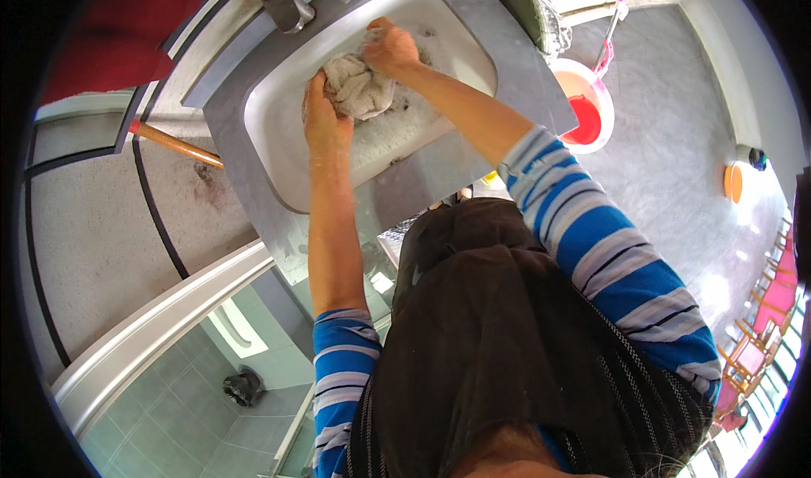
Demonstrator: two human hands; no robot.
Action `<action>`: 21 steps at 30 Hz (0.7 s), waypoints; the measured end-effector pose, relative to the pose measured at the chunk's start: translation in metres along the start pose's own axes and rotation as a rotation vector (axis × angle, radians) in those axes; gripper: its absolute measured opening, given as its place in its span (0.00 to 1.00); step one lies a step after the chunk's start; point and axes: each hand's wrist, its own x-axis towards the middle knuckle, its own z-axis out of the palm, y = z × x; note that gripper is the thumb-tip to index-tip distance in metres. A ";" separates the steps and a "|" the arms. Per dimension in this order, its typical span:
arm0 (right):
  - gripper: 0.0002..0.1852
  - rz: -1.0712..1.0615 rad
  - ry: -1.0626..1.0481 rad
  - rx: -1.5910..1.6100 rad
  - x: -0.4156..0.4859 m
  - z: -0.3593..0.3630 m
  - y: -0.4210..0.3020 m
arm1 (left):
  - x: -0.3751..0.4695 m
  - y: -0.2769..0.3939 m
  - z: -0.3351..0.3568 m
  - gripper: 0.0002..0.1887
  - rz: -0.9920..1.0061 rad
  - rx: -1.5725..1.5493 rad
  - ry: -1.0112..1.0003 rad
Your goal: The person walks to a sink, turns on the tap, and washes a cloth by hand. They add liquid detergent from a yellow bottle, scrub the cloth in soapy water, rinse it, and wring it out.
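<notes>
A bunched, wet, off-white cloth [358,86] is between my hands over a white washbasin [269,107]. My left hand [324,112] cups the cloth's left side, its fingers curled around the edge. At the cloth's upper right is my right hand [389,47], with the fingers bent and suds on them; whether it grips the cloth I cannot tell. Foamy water [386,139] with dark specks covers the basin's bottom. A metal faucet [289,10] stands at the basin's upper left.
A grey countertop [228,120] surrounds the basin. Right of it, a pink bucket [606,107] with a red object inside stands on the floor near a mop handle [613,25]. An orange container [733,183] is farther right. A wooden handle [180,145] lies left of the counter.
</notes>
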 end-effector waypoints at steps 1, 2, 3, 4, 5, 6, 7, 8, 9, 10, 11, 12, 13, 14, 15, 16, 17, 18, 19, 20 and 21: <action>0.20 -0.112 -0.052 0.271 0.004 -0.007 0.010 | 0.000 0.010 0.003 0.25 -0.036 0.023 0.029; 0.22 -0.195 -0.175 0.522 0.002 -0.012 0.016 | -0.005 0.018 0.005 0.28 -0.058 -0.009 0.011; 0.24 -0.192 -0.270 0.751 -0.001 -0.015 0.018 | -0.007 0.026 0.008 0.31 -0.082 -0.037 -0.007; 0.27 -0.264 -0.349 0.696 -0.006 -0.018 0.019 | -0.009 0.030 0.012 0.34 -0.089 -0.065 0.037; 0.30 -0.270 -0.399 0.622 -0.013 -0.018 0.016 | -0.010 0.031 0.015 0.37 -0.124 -0.029 -0.013; 0.33 -0.340 -0.448 0.572 -0.018 -0.019 0.014 | -0.011 0.029 0.020 0.40 -0.144 0.006 -0.003; 0.38 -0.522 -0.368 0.242 -0.026 -0.015 0.010 | -0.011 0.025 0.023 0.43 -0.167 0.053 -0.021; 0.39 -0.342 -0.397 0.221 -0.028 -0.016 0.009 | -0.012 0.021 0.025 0.45 -0.186 0.030 -0.013; 0.39 -0.235 -0.448 0.229 -0.031 -0.015 0.008 | -0.014 0.014 0.024 0.47 -0.204 0.017 -0.032; 0.40 -0.131 -0.500 0.238 -0.033 -0.016 0.009 | -0.015 0.009 0.022 0.48 -0.199 -0.008 -0.101; 0.38 -0.045 -0.494 0.218 -0.033 -0.018 0.011 | -0.016 0.007 0.017 0.49 -0.258 0.078 -0.141; 0.37 0.006 -0.499 0.224 -0.033 -0.021 0.014 | -0.018 0.003 0.011 0.49 -0.278 0.159 -0.138; 0.36 0.062 -0.485 0.230 -0.031 -0.025 0.017 | -0.020 0.000 0.004 0.48 -0.297 0.238 -0.137; 0.35 0.150 -0.477 0.210 -0.030 -0.029 0.019 | -0.021 -0.004 -0.003 0.48 -0.317 0.320 -0.132; 0.32 0.143 -0.467 0.342 -0.030 -0.032 0.020 | -0.023 -0.008 -0.010 0.48 -0.369 0.286 -0.041; 0.30 0.164 -0.460 0.450 -0.031 -0.036 0.018 | -0.024 -0.011 -0.016 0.48 -0.419 0.256 0.053; 0.28 0.184 -0.453 0.557 -0.034 -0.038 0.013 | -0.024 -0.013 -0.021 0.49 -0.473 0.219 0.175; 0.25 -0.008 -0.498 0.456 -0.039 -0.039 0.006 | -0.022 -0.015 -0.023 0.43 -0.446 0.137 0.072; 0.23 -0.137 -0.546 0.445 -0.048 -0.036 -0.005 | -0.020 -0.015 -0.025 0.37 -0.421 0.054 -0.003; 0.21 -0.265 -0.589 0.441 -0.057 -0.033 -0.018 | -0.019 -0.014 -0.026 0.31 -0.401 -0.033 -0.078; 0.21 -0.320 -0.636 0.494 -0.068 -0.031 -0.031 | -0.016 -0.012 -0.026 0.30 -0.377 -0.084 -0.137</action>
